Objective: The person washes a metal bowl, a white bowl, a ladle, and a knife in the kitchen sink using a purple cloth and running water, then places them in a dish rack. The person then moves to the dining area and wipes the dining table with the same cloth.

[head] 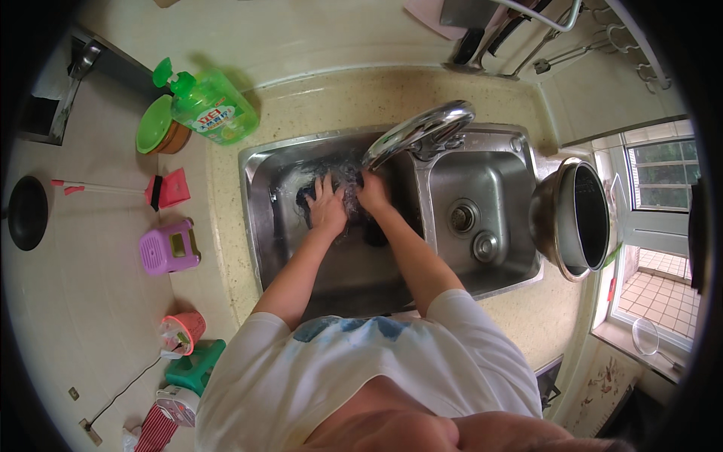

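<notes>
Both my hands are in the large left basin of a stainless steel double sink [361,282]. My left hand [327,209] lies with its fingers spread on a dark, wet item [303,200], perhaps cloth, amid splashing water. Just right of it, my right hand [373,192] is bent under the spout of a chrome faucet [415,131]; its fingers are partly hidden by the spout and the splash, and whether they grip anything is unclear. A dark patch below my right wrist cannot be made out.
Behind the sink's left corner stands a green pump bottle of dish soap [217,110], beside stacked green and brown bowls [155,127]. The smaller right basin [474,175] has a drain strainer [463,217]. Metal pots [570,220] stand on the right counter. Knives and utensils hang behind.
</notes>
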A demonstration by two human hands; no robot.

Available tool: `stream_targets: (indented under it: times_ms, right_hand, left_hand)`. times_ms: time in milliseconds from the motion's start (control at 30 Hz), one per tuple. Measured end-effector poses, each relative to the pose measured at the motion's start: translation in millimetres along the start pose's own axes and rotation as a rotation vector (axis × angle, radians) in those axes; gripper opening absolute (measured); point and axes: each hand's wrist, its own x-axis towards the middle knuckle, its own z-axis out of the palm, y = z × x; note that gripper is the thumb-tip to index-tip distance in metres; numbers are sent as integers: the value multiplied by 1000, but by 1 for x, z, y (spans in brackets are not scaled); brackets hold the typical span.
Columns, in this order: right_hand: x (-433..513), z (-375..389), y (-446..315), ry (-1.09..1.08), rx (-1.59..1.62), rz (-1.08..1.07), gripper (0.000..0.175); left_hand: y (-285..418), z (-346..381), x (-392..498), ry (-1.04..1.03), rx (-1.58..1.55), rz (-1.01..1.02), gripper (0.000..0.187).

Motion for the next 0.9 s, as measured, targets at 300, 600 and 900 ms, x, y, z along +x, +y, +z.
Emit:
stream_targets:
  times_ms: [300, 600, 900]
  right_hand:
    - [-12, -53, -43, 27, 96, -13, 23]
    - [-8, -106, -116, 294, 312, -129, 15]
    - [-27, -10, -20, -22, 53, -11, 29]
  left_hand:
    - [-7, -17, -17, 90, -247, -20, 81]
    - [-16, -72, -16, 695, -628, 115, 28]
    - [9, -12, -46, 129, -57, 72, 54]
